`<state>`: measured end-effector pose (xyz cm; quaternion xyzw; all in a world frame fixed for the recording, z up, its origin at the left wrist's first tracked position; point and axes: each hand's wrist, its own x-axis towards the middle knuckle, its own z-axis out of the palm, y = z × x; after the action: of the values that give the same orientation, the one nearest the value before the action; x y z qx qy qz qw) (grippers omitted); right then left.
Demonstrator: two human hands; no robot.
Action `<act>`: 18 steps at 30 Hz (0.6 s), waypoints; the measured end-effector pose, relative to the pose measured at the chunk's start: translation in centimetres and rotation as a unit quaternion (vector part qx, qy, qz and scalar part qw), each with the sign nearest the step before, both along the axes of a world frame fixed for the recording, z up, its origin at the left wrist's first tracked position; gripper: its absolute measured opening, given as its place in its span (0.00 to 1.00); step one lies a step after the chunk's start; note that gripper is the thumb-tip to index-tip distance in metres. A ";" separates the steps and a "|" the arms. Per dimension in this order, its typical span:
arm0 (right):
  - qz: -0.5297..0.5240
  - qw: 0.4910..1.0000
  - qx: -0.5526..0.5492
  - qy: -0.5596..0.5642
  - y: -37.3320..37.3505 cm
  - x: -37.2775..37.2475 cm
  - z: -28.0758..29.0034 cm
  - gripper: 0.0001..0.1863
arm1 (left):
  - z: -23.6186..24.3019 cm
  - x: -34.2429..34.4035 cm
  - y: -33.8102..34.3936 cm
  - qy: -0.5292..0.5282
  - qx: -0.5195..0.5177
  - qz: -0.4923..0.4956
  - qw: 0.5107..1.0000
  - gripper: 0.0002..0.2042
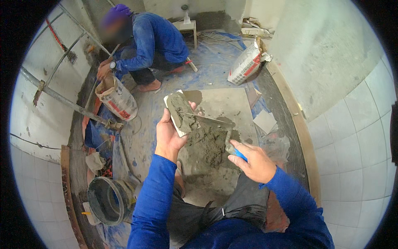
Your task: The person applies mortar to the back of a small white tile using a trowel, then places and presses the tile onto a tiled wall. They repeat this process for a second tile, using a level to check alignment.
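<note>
My left hand (168, 135) grips a white tile (181, 132) from beneath, its thumb along the near edge. Wet grey mortar (179, 108) covers most of the tile's upper face. My right hand (256, 164) is closed round the blue handle of a trowel (212, 120). The blade points left, its tip at the mortar on the tile; whether it touches cannot be told. Below both hands, a heap of grey mortar (211, 146) lies on a flat board (234, 99) on the floor.
A crouching co-worker (151, 45) at the far left holds an open paper bag (118, 99). Another bag (246, 62) leans at the far right. A black bucket (112, 199) stands near left, below metal scaffold pipes (62, 97). Loose tile pieces (264, 121) lie right of the board.
</note>
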<state>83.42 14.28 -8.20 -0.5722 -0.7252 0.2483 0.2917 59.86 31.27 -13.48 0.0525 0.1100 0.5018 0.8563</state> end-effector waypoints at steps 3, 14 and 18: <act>-0.059 0.989 -0.118 0.062 -0.5 -2.0 -0.2 0.28 | 0.4 0.7 0.6 0.017 -0.009 0.091 0.996 0.26; -0.058 0.796 -0.326 0.506 2.5 -7.7 1.8 0.22 | -0.6 2.6 2.6 0.198 0.185 0.347 0.898 0.25; -0.008 0.784 -0.274 0.556 3.5 -6.9 4.6 0.24 | -0.3 2.5 3.0 0.185 0.194 0.292 0.918 0.24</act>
<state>76.48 17.82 -3.63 -0.3963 -0.3342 0.7098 0.4769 62.31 34.30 -13.77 0.2749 0.1772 0.7224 0.6093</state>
